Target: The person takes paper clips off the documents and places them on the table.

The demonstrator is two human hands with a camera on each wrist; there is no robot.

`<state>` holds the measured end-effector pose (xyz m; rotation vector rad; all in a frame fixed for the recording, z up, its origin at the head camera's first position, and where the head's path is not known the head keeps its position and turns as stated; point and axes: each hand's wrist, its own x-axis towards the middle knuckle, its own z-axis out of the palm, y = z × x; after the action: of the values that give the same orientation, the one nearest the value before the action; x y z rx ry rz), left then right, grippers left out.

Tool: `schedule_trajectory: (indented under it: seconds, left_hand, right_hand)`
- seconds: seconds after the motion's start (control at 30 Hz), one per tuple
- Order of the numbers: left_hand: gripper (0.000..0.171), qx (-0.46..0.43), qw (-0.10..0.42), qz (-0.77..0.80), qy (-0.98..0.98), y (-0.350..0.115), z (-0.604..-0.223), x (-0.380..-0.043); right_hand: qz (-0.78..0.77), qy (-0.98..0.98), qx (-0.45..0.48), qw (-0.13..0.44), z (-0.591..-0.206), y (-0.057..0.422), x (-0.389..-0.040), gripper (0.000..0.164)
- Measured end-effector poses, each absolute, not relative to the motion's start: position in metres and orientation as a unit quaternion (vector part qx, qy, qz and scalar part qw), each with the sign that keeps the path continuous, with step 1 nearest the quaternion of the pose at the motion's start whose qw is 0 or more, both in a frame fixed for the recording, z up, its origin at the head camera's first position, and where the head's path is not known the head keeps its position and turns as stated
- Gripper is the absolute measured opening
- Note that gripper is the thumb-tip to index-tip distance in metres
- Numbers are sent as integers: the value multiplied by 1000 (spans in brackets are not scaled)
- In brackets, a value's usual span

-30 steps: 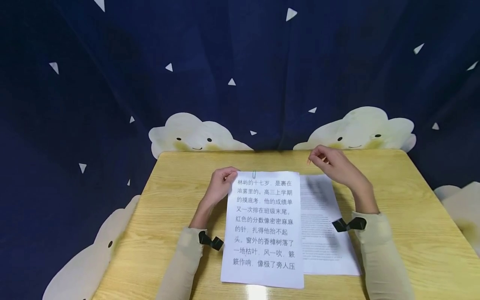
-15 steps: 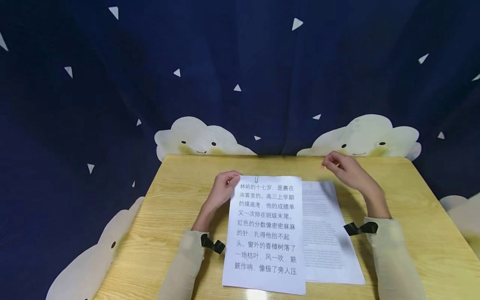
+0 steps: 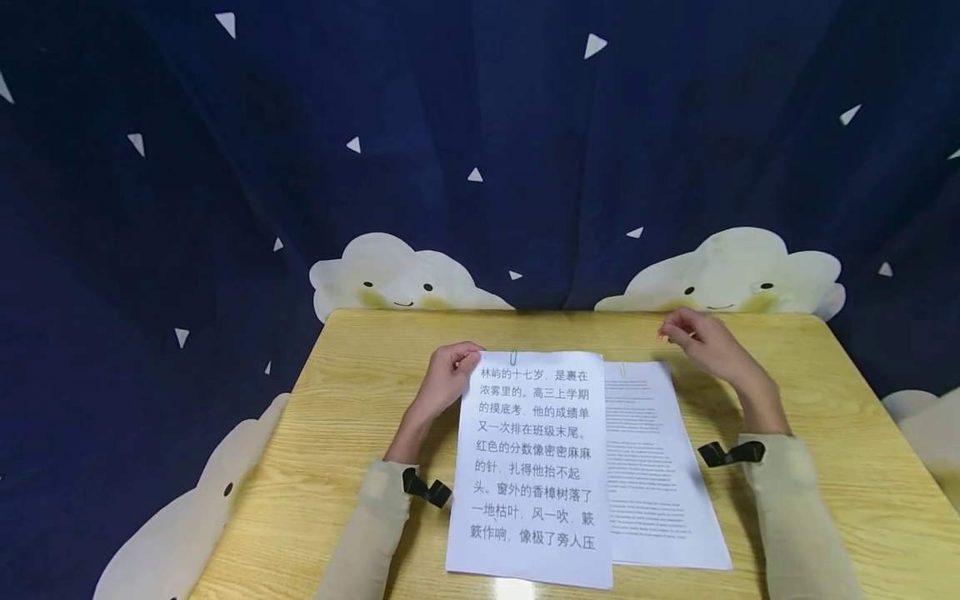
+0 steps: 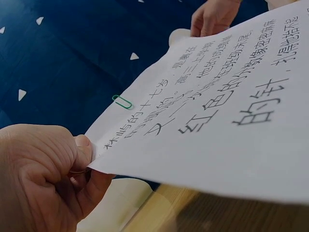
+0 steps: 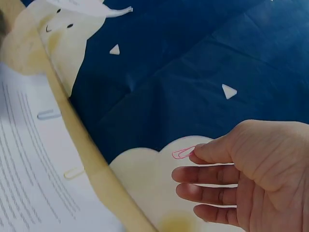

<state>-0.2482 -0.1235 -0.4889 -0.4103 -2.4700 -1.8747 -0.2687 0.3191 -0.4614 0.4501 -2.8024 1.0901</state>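
Note:
My left hand [image 3: 447,373] pinches the top left corner of a large-print sheet [image 3: 532,467], which is lifted and tilted over the table. A green paper clip [image 4: 122,102] sits on that sheet's top edge, a little in from the thumb. Over the back right of the table, my right hand [image 3: 708,346] holds a pink paper clip [image 5: 183,153] between thumb and forefinger, its other fingers extended. Partly behind the large-print sheet lies a small-print page [image 3: 648,467]. On its top edge are a yellow paper clip [image 5: 74,173] and a pale blue one.
The pages are over a light wooden table [image 3: 360,417]. A dark blue curtain [image 3: 480,100] with white triangles and smiling clouds hangs behind the table's back edge. Black straps circle both sleeves near the wrists.
My right hand has moved right with the pink paper clip, away from the pages, and the yellow clip on the small-print page has come into sight. The left hand keeps its grip; the head view shifted slightly.

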Motion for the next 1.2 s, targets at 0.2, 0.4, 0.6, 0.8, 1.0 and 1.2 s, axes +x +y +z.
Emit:
schedule_trajectory:
  seconds: [0.2, 0.4, 0.6, 0.8, 1.0, 1.2]
  left_hand:
    - [21, -137, 8, -599, -789, -124, -490, -249]
    - [21, -141, 7, -597, -789, -124, -490, -250]
    - [21, -141, 8, -597, -790, -124, -491, -250]
    - [21, -142, 10, -594, -792, -125, -492, -250]
    - [21, -144, 11, -596, -790, -124, -493, -251]
    - [21, -145, 9, -596, -790, -124, -493, -251]
  right_hand:
    - [352, -923, 147, 51, -472, 330, -273, 23]
    - [352, -927, 127, 37, -481, 339, -277, 25]
    - [355, -927, 117, 33, -491, 347, -280, 24]
    - [351, -930, 104, 28, -498, 350, -282, 23]
    - [346, -933, 96, 29, -504, 353, -283, 23]
    - [346, -933, 90, 28, -508, 357, -283, 29]
